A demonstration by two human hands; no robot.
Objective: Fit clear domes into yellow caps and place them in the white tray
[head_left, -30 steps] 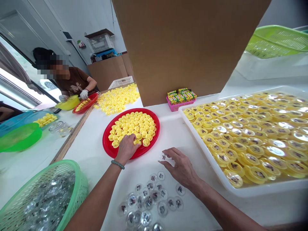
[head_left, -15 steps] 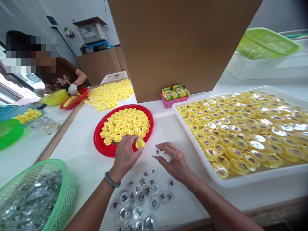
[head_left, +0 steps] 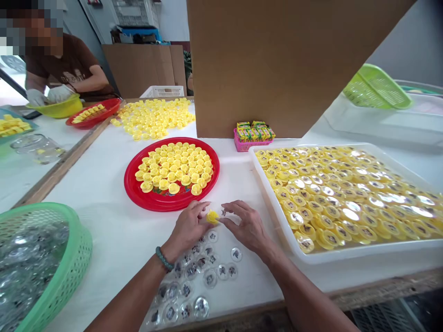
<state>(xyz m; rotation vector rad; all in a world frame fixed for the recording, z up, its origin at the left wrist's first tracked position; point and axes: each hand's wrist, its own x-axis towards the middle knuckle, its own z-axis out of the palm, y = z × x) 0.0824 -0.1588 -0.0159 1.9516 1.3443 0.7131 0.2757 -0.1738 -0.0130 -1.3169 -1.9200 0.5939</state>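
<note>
At near left, the green basket [head_left: 75, 251] was cut off by the frame, its clear contents blurred together. Right of it, beyond the hands, sat the red plate [head_left: 147, 202] of yellow pieces. The left hand [head_left: 187, 227], fingers nearly closed, pinched one yellow piece [head_left: 212, 216]; a slack pinch could probably have tipped it onto the loose discs [head_left: 210, 278], some hidden by that wrist. The right hand [head_left: 249, 226], half open, seemed to hold a clear disc [head_left: 223, 212] whose edge was hard to see, so it might have met the piece off-centre.
</note>
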